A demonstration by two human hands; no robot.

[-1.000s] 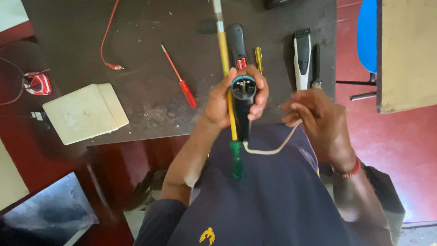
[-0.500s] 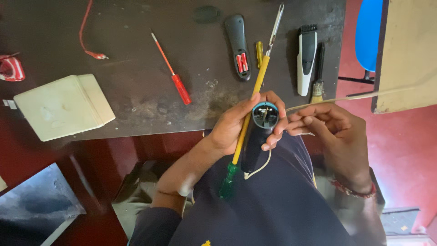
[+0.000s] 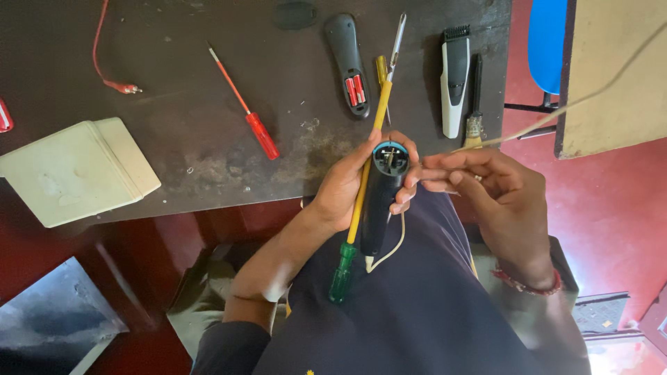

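My left hand [image 3: 345, 186] grips a dark cylindrical device body [image 3: 382, 201] with a blue rim, its open end facing up. The same hand also holds a long yellow-shafted screwdriver with a green handle [image 3: 358, 201], laid along the device. My right hand [image 3: 497, 201] pinches a thin pale wire [image 3: 556, 111] right beside the device's open end; the wire runs up to the right. A cream wire loop [image 3: 389, 253] hangs from the device's lower end over my dark trousers.
On the dark table [image 3: 174, 153] lie a red-handled screwdriver [image 3: 246, 114], a remote with its battery bay open [image 3: 349, 66], a white hair clipper [image 3: 454, 80], a small brush [image 3: 474, 104], a red lead [image 3: 104, 55] and a cream box [image 3: 76, 170]. A blue chair [image 3: 545, 42] stands at the right.
The view has shifted. The device and screwdriver stay in my left hand, the screwdriver a little steeper. My right hand has closed in on the device's top with the wire.
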